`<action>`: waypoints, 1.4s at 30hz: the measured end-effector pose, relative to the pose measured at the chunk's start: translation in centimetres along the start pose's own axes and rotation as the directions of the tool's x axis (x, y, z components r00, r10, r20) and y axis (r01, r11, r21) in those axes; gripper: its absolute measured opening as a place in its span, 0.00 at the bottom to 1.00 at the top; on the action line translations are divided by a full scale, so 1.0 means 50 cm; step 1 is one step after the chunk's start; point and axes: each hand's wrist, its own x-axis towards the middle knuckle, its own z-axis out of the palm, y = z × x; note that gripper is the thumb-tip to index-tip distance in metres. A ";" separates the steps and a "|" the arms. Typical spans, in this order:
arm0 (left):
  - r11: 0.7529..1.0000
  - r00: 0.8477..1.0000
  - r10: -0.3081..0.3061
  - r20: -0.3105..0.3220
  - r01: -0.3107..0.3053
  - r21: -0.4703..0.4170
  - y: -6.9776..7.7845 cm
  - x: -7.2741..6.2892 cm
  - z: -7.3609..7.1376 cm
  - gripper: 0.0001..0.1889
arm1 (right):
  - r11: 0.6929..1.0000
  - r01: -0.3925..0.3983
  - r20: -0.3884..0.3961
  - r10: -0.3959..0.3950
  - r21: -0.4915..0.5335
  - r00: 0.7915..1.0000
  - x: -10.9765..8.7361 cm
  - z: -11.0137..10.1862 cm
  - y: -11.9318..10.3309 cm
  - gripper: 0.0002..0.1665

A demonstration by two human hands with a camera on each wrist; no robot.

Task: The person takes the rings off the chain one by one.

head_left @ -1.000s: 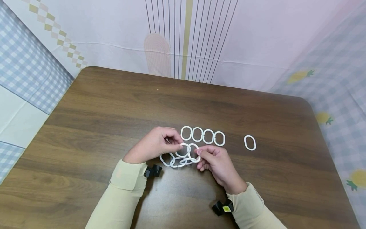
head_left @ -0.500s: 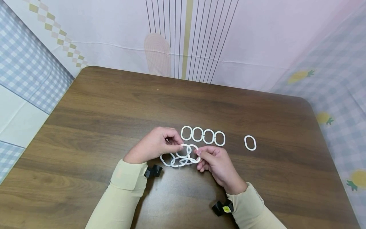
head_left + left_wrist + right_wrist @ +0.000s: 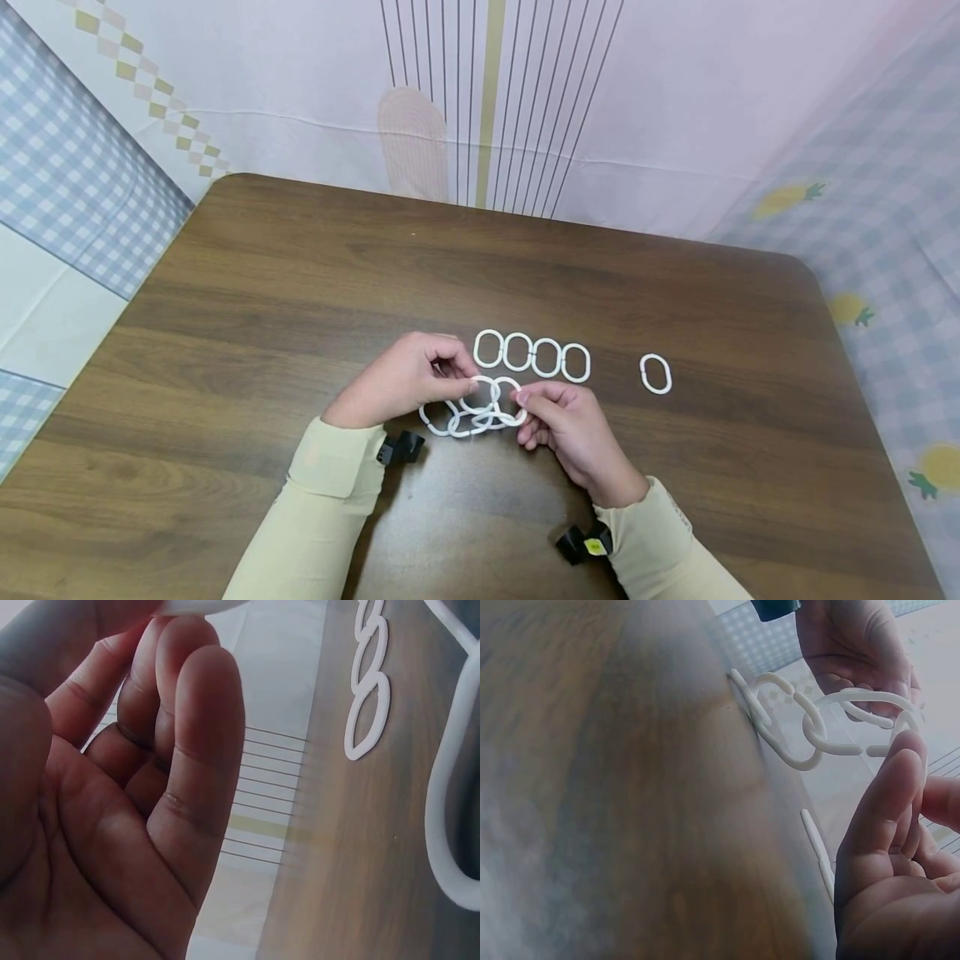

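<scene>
Several white plastic oval chain links are joined in a short chain (image 3: 468,434) between the hands, its near end lying low over the table. My left hand (image 3: 405,379) pinches one link between thumb and fingertip. From the other side, my right hand (image 3: 573,433) pinches the neighbouring link (image 3: 507,380), which overlaps the left one. The right wrist view shows gaps in some links of the hanging chain (image 3: 840,748). Whether the two pinched links interlock is hard to tell. In the left wrist view the pinching fingertips (image 3: 210,667) are partly cut off at the top.
Behind the hands, a row of white links (image 3: 533,358) lies side by side on the brown wooden table (image 3: 300,275). One separate link (image 3: 643,377) lies farther right. A patterned cloth (image 3: 660,108) hangs behind the table's back edge.
Almost nothing differs. Both hands keep their pinch on the links, with only a very slight shift of the chain between them.
</scene>
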 end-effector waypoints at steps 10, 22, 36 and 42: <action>0.998 0.997 -0.065 -0.047 0.067 0.022 -0.006 0.005 -0.004 0.02 | 0.999 0.031 -0.014 -0.031 0.019 0.999 0.002 -0.002 0.004 0.08; 0.983 0.971 -0.176 -0.162 0.181 0.020 -0.026 0.010 -0.007 0.03 | 0.992 0.129 -0.014 -0.129 -0.002 0.992 -0.003 0.000 0.004 0.04; 0.965 0.934 -0.254 -0.250 0.262 -0.002 -0.048 0.016 -0.010 0.04 | 0.976 0.216 0.120 -0.214 -0.008 0.970 -0.008 0.004 0.005 0.14; 0.950 0.918 -0.310 -0.248 0.310 -0.038 -0.067 0.018 -0.012 0.05 | 0.974 0.227 0.133 -0.222 -0.024 0.966 -0.006 0.006 0.006 0.14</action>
